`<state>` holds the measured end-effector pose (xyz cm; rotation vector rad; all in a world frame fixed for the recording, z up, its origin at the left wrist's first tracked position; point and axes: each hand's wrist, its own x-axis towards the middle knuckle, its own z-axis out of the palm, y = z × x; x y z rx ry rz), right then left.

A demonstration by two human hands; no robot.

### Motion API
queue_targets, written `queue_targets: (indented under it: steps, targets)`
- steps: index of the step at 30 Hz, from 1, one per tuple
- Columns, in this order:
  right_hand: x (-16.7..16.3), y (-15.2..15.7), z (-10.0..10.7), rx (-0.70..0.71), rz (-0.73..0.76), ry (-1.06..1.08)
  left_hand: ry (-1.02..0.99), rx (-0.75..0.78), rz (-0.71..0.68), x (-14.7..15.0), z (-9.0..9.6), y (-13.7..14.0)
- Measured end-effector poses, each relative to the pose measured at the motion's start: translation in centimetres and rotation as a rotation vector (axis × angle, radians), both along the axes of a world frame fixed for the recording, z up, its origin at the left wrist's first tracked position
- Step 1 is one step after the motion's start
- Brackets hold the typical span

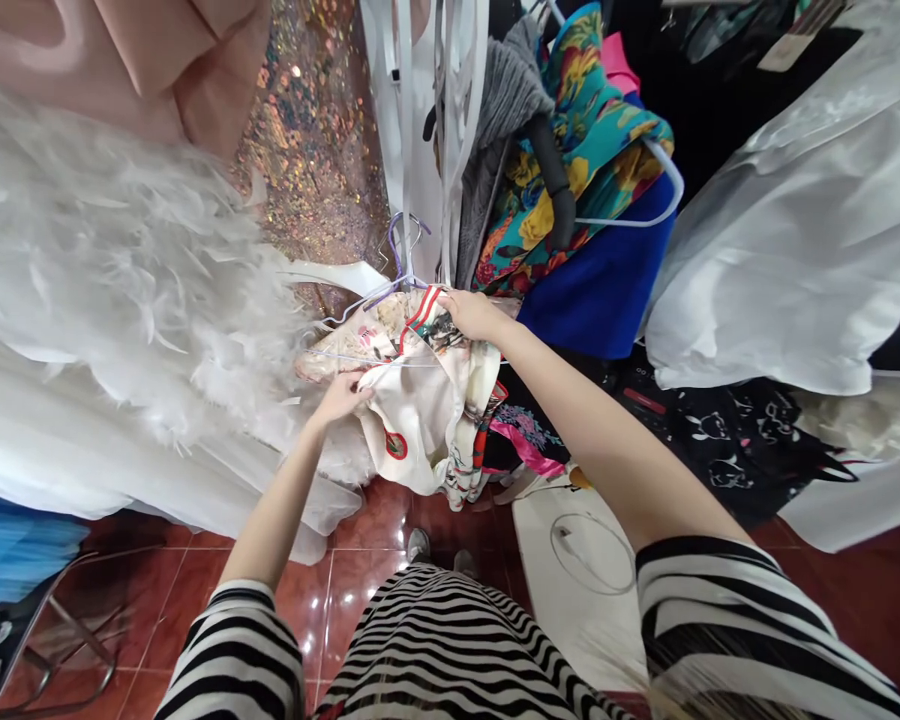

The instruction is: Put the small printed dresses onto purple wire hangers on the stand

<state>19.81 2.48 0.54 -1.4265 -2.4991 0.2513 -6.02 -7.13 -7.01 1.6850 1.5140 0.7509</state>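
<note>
A white patterned garment (414, 400) with red-striped trim and a round red-edged patch hangs in front of me. My left hand (343, 396) pinches its left edge. Higher up, my right hand (474, 314) has its fingers closed on the garment near the striped trim (423, 308). A thin white hanger (345, 312) and a purple hanger (396, 245) show just above the cloth. Behind it is a pale, lightly patterned garment (337, 350), partly covered. The tips of my right fingers are partly hidden in the folds.
White feathery clothing (142, 270) fills the left side, beside a sequined fabric (311, 140). To the right hang a floral garment (547, 190), a blue cloth (585, 290) and a white garment (787, 240). A white board (570, 600) and a metal-framed chair (82, 640) stand below on red tiles.
</note>
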Motion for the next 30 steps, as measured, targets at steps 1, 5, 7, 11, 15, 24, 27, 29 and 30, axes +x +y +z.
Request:
queue_targets:
  steps: [1, 5, 7, 11, 15, 24, 27, 29, 30]
  targets:
    - [-0.1, -0.1, 0.1, -0.016, -0.009, -0.014, 0.077, 0.045, 0.017, -1.0, 0.7, -0.1]
    - [-0.3, -0.4, 0.5, -0.059, -0.051, -0.02, 0.258, 0.081, -0.003, -3.9, 3.0, -0.5]
    - [0.0, -0.2, 0.5, -0.069, -0.057, 0.011, 0.289, 0.069, -0.046, -4.6, 3.8, -0.7]
    - [1.4, 0.5, 0.7, -0.111, -0.017, 0.117, 0.265, 0.06, -0.066, -5.1, 5.0, -0.8]
    - [3.2, 0.9, 1.0, -0.265, -0.011, 0.304, 0.129, -0.009, -0.063, -5.2, 4.9, -0.6]
    - [4.0, 1.4, 1.3, -0.251, -0.019, 0.31, -0.042, 0.051, 0.141, -5.2, 5.0, -0.7]
    - [3.9, 1.6, 1.0, -0.183, -0.03, 0.239, 0.086, 0.084, 0.044, -5.7, 6.2, -0.4]
    - [4.0, 1.7, 0.8, -0.158, -0.031, 0.2, 0.163, 0.13, 0.007, -6.4, 7.0, 0.0]
    - [4.1, 1.8, 0.8, -0.145, -0.026, 0.184, 0.202, 0.151, -0.002, -6.7, 7.4, 0.1]
